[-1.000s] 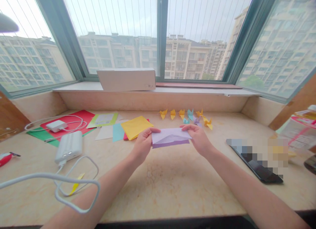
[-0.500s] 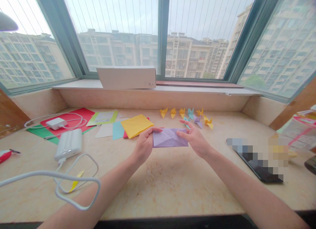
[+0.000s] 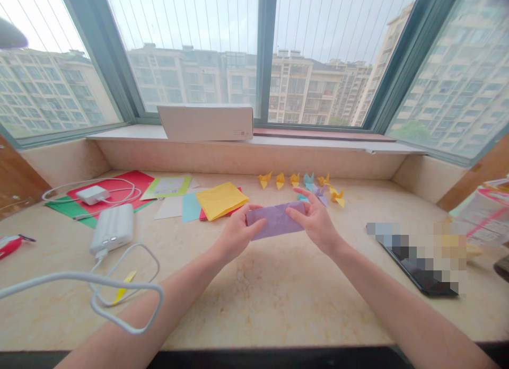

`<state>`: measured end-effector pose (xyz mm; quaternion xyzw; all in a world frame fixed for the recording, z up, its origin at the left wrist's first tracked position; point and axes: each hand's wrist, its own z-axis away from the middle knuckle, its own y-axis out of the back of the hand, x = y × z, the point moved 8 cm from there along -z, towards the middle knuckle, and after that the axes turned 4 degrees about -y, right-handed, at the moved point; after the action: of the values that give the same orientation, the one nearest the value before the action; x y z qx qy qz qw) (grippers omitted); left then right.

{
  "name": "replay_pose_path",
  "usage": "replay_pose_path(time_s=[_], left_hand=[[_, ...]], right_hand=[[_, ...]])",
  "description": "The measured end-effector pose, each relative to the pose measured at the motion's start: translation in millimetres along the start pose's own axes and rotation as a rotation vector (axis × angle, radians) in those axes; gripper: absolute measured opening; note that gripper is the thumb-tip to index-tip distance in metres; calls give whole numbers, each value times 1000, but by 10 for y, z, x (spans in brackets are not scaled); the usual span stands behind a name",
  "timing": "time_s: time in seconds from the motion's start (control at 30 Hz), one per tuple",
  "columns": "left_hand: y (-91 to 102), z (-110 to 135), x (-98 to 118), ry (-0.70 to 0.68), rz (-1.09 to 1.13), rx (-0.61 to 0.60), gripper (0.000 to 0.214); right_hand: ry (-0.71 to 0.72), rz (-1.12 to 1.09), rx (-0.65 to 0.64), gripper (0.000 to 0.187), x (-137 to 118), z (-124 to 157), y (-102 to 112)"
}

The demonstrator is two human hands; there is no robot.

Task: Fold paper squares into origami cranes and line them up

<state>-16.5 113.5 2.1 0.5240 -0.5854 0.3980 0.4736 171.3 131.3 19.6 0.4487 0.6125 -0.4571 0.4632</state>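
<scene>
**Both hands hold a folded purple paper above the desk**

The left hand [image 3: 234, 234] and the right hand [image 3: 318, 223] are apart, each pinching one end of the purple paper [image 3: 274, 220]; the left grips its left end with the thumb on top, and the right grips its right end with the thumb across the front and the fingers behind (the upper fingers stick out straight). The paper is a long folded strip, tilted slightly, held just above the desk [image 3: 254, 300]; it sits in front of the white box [image 3: 207, 122], nearer the person and a little to the right of it.

The box stands on the window sill; in front of it and slightly below lies a yellow sheet [image 3: 220, 199] on top of other coloured sheets; to the right of the box a row of small paper cranes [image 3: 296, 181] stands on the desk, just behind the right hand; left of the box and nearer the person lie a red sheet [image 3: 137, 181], a white charger [image 3: 92, 194] and a power bank [image 3: 113, 228] with a looping white cable [image 3: 119, 289]; far to the right of the box lies a dark phone [image 3: 417, 268].
</scene>
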Motion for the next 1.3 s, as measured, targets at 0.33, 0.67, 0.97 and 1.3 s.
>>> replay_pose_path(time_s=[0.33, 0.67, 0.97, 1.3], left_hand=[[150, -10, 9, 54, 88, 181, 51], [-253, 104, 39, 158, 422, -117, 46], [-182, 75, 95, 77, 417, -74, 34], [-290, 134, 136, 64, 393, -193, 34]], right_hand=[[175, 153, 134, 21, -72, -22, 125], [867, 845, -207, 31, -339, 449, -404], [827, 904, -252, 27, -292, 421, -438], [468, 564, -4, 14, -324, 260, -225]])
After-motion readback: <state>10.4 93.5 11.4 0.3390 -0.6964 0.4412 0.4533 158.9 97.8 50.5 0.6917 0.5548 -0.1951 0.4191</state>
